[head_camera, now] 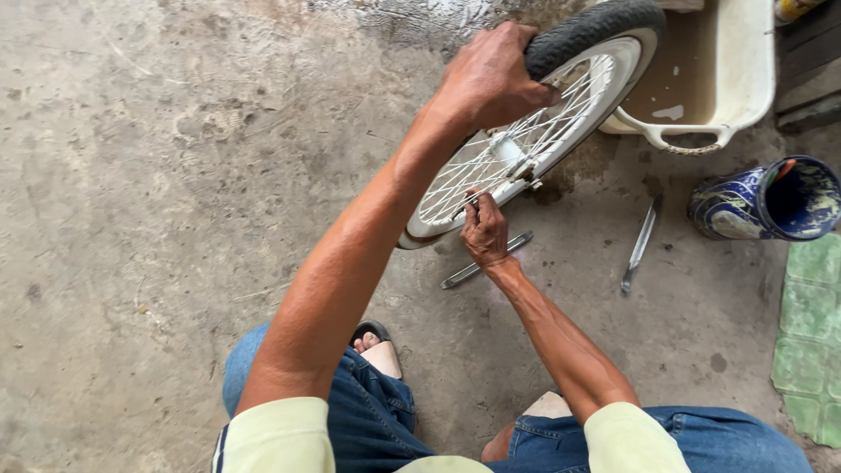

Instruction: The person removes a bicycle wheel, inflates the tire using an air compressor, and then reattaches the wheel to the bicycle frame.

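Note:
A small bicycle wheel [561, 114] with a white rim, thin spokes and a black tyre stands tilted on the concrete floor. My left hand [491, 74] grips the tyre at the top of the wheel. My right hand [484, 232] is lower down at the rim's near edge, fingers closed around the rim or a spoke there. A flat metal tyre lever [517, 243] lies on the floor just under my right hand.
A second metal lever [640, 243] lies to the right. A white plastic basin [718, 79] with murky water stands behind the wheel. A blue patterned tube-shaped container [771, 203] lies on its side at right, green tiles [810, 342] below it. My knees and sandalled foot [377, 346] are in front.

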